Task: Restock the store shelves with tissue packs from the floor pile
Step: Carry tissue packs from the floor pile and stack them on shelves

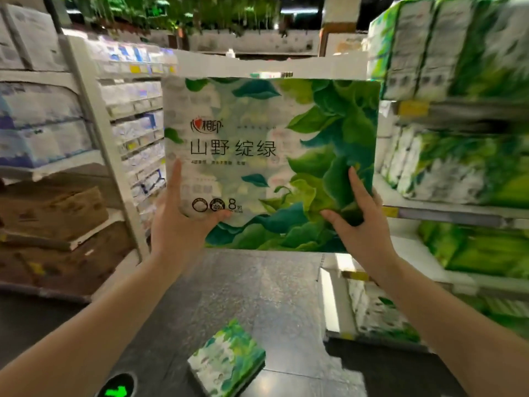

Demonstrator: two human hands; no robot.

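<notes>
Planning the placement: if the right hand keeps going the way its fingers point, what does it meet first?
The right hand points up and slightly left along the tissue pack it already grips, so nothing else lies near; beyond that the line heads toward the aisle-end white shelf top, though depth is unclear.

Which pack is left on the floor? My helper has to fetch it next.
Start at the grey floor of the aisle, below the held pack. The floor pack lies flat there, beside a green arrow marking. It alone is neither shelved nor held.

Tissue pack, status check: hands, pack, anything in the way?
Left hand and right hand grip the tissue pack's lower corners. Pack raised, upright, print facing camera. One more pack on the floor. Green-pack shelves at right; nothing between.
</notes>
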